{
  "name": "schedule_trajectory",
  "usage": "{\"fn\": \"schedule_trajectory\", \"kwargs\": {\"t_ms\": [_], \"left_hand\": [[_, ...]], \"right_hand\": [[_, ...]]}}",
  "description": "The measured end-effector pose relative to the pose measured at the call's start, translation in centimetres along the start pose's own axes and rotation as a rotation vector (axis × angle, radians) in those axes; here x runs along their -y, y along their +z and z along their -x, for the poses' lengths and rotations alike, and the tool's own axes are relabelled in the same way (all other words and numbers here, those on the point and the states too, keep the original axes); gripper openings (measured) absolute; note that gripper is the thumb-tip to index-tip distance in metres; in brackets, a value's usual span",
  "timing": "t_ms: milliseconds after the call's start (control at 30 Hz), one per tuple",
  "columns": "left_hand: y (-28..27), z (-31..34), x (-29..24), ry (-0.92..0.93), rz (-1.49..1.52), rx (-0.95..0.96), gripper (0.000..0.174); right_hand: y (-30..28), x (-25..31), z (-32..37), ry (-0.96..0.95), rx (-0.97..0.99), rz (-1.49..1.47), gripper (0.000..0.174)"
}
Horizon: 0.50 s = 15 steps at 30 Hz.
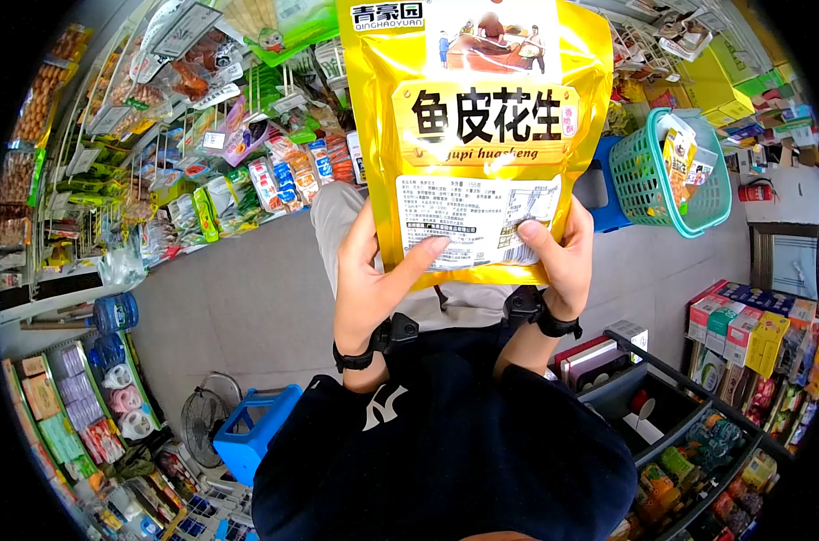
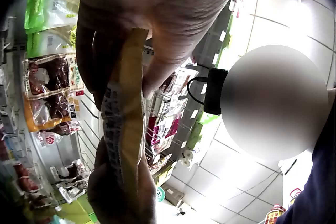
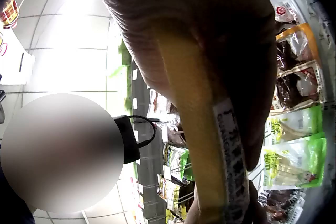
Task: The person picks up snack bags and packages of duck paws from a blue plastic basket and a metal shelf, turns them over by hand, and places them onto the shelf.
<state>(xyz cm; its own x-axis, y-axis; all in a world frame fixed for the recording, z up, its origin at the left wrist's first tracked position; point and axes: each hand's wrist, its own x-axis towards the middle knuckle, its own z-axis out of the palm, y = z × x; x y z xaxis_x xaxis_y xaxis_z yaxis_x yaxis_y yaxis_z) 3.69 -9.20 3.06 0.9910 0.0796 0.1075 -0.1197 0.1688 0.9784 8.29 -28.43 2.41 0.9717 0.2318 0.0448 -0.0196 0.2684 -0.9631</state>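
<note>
Both hands hold a large yellow bag of coated peanuts (image 1: 495,155), upright before the chest with its printed front and white label toward the head camera. My left hand (image 1: 370,281) grips its lower left corner, thumb lying on the label. At the lower right, my right hand (image 1: 564,261) pinches it, with the thumb beside the barcode. The fingers behind the bag are hidden in the head view. Each wrist view shows the bag edge-on: its yellow side (image 2: 132,113) runs below the left palm, and the same bag (image 3: 191,108) lies against the right palm.
Racks of hanging snack packs (image 1: 274,180) line the left and front. A teal basket (image 1: 639,180) with a few packs stands on a blue stool (image 1: 608,176) at right. Behind are a fan (image 1: 204,417), another blue stool (image 1: 258,433) and a dark shelf unit (image 1: 662,397).
</note>
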Motion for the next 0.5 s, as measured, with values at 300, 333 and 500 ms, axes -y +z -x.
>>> {"fn": "schedule_trajectory", "kwargs": {"t_ms": [300, 333, 500], "left_hand": [[-0.2, -0.6, 0.5, -0.049, 0.009, -0.047, 0.035], [-0.3, -0.6, 0.5, -0.049, 0.008, -0.045, 0.035], [-0.5, -0.8, 0.9, -0.046, 0.033, -0.037, 0.035]], "right_hand": [[0.2, -0.2, -0.1, -0.006, 0.046, 0.049, 0.033], [0.1, -0.2, -0.1, -0.006, 0.048, 0.059, 0.032], [0.1, -0.1, -0.2, -0.025, 0.061, 0.087, 0.03]]}}
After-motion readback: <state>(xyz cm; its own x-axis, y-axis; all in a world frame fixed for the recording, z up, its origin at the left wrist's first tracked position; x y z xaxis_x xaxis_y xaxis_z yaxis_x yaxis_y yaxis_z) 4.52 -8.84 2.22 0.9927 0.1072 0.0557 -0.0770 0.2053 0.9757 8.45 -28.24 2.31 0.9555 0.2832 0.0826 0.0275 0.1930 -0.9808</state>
